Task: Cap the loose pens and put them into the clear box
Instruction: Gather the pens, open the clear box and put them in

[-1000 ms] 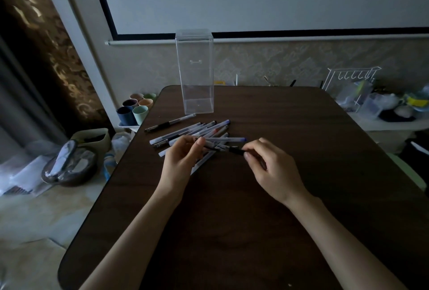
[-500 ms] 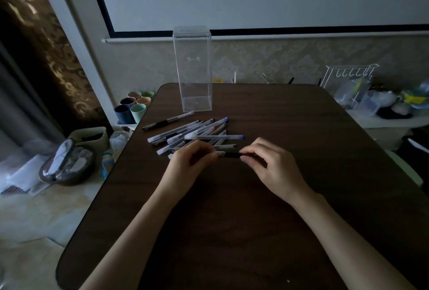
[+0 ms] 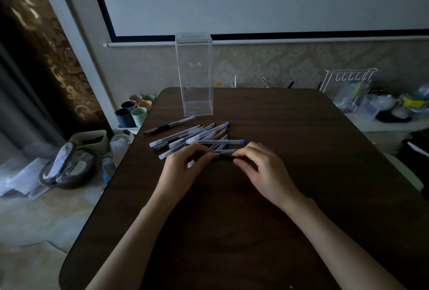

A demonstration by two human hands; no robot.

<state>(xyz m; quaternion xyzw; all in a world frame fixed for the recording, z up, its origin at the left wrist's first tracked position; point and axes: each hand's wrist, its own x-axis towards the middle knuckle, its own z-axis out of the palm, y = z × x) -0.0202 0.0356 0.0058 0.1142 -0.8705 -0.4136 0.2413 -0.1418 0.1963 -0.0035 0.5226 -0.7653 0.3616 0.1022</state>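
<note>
**Asker:** What lay at the left of the frame?

**Me:** A dark bowl sat on the floor at the lower left. A cluster of cups stood just beside the counter's left edge.

**Asker:** And the task's things?

**Me:** The loose pens lay in a fanned heap on the counter, left of centre, most slanting up to the right. A black-gripped pen lay apart at the heap's upper left. A blue-ended pen lay almost level across the heap's near side. The clear box stood tall and upright just beyond them, near the counter's far edge. The pens did not touch it.

**Asker:** What was your left hand doing?

**Me:** My left hand hovered just below the heap. Its fingers were curled round the pale barrel of one pen, with the thumb pressed against it. A pale end peeked out under my palm.

**Asker:** And the right?

**Me:** My right hand faced it in the middle of the frame. Thumb and forefinger pinched the same pen's dark end, and the other fingers were bent loosely behind. The pen ran level between the two hands. In the dim light I could not tell whether that dark piece was a cap or a grip, nor whether it was seated.

**Asker:** Anything further right?

**Me:** A white wire rack stood on a shelf past the counter's far right corner, among blurred clutter.
</note>
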